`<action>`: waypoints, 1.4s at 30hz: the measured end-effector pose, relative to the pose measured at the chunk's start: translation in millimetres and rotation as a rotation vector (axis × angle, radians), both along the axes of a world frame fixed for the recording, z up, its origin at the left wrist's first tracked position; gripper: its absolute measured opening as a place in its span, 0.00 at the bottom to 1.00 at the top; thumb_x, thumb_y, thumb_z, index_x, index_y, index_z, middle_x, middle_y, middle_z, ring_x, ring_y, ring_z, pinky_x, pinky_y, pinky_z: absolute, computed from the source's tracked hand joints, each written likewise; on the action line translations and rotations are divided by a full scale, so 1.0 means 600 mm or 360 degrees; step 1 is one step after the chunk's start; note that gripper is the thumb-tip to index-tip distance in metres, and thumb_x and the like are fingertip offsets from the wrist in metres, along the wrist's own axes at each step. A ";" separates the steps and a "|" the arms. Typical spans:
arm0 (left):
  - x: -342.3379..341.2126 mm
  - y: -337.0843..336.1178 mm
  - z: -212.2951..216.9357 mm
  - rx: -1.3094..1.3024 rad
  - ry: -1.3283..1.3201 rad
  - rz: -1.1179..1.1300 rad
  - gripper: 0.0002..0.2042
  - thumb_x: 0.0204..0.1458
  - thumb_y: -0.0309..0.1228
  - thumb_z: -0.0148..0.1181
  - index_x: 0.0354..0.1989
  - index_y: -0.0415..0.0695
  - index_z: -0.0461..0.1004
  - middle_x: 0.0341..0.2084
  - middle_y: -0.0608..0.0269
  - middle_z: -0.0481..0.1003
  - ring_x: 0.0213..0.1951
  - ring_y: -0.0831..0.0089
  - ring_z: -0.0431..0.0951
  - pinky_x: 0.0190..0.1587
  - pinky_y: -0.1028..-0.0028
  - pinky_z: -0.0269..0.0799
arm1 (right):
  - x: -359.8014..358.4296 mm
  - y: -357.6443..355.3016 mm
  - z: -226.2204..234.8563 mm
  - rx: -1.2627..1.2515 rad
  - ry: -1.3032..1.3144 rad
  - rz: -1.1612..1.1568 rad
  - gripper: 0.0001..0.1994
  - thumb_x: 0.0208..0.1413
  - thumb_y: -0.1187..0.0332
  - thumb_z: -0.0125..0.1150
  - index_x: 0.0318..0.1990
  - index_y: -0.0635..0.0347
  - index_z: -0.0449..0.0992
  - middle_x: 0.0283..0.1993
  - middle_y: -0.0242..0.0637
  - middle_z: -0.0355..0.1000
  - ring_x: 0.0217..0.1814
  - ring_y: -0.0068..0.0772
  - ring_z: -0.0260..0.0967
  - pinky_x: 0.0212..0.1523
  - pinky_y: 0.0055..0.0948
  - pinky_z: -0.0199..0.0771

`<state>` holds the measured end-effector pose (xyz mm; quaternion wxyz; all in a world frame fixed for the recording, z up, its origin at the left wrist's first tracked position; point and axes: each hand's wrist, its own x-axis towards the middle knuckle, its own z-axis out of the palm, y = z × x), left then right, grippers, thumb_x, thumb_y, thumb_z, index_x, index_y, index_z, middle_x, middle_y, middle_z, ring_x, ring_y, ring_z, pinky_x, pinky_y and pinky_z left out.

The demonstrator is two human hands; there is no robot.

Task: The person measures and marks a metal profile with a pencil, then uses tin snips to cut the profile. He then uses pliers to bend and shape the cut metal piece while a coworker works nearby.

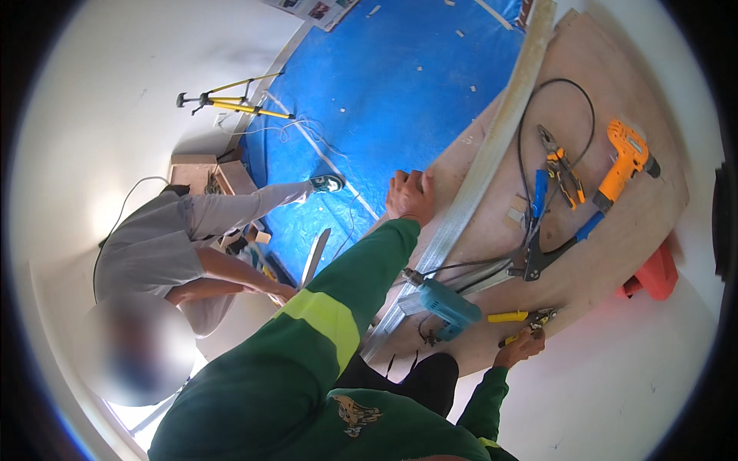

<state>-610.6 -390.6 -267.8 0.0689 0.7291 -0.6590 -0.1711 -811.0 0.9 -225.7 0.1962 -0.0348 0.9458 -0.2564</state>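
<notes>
In my right hand [520, 348] is one yellow handle of a pair of tin snips [547, 316], at the near right edge of a wooden board [615, 77]. The snips' handles are spread apart. Stretched forward, my left hand [410, 198] rests by the board's left edge, fingers bent but apart, with nothing visible in it. A long galvanised metal channel [453, 223] lies along the board just right of that hand. Between my hands sits a teal corded drill [450, 306]. Beyond it lies a hand riveter [530, 260] with blue grips.
Farther along the board are orange-and-black pliers [565, 173], an orange cordless drill [624, 161] and a looping black cable [573, 81]. A red object [653, 275] shows past the right edge. At left, a person in grey [150, 246] bends near a yellow tripod [231, 101] and blue sheeting [377, 92].
</notes>
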 end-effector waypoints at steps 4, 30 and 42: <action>0.000 -0.001 0.009 0.0027 0.0023 0.0018 0.22 0.68 0.53 0.53 0.43 0.48 0.85 0.42 0.52 0.77 0.48 0.51 0.78 0.49 0.51 0.76 | 0.004 -0.062 -0.046 0.0767 0.0283 -0.0215 0.46 0.62 0.28 0.52 0.74 0.57 0.62 0.69 0.51 0.60 0.73 0.59 0.57 0.65 0.63 0.63; 0.008 0.005 -0.013 -0.0050 0.0029 -0.0119 0.25 0.68 0.54 0.51 0.45 0.43 0.84 0.45 0.44 0.77 0.50 0.43 0.77 0.54 0.47 0.75 | 0.088 -0.036 -0.074 0.0631 0.0246 -0.0232 0.46 0.71 0.36 0.47 0.78 0.69 0.48 0.80 0.59 0.49 0.84 0.64 0.44 0.78 0.67 0.43; 0.034 -0.008 -0.051 -0.0167 -0.0449 -0.0948 0.20 0.70 0.34 0.43 0.66 0.39 0.67 0.53 0.39 0.78 0.54 0.39 0.77 0.58 0.45 0.74 | 0.092 -0.036 -0.110 0.0627 0.0490 -0.0276 0.43 0.67 0.43 0.54 0.75 0.70 0.50 0.77 0.58 0.50 0.78 0.64 0.48 0.76 0.63 0.40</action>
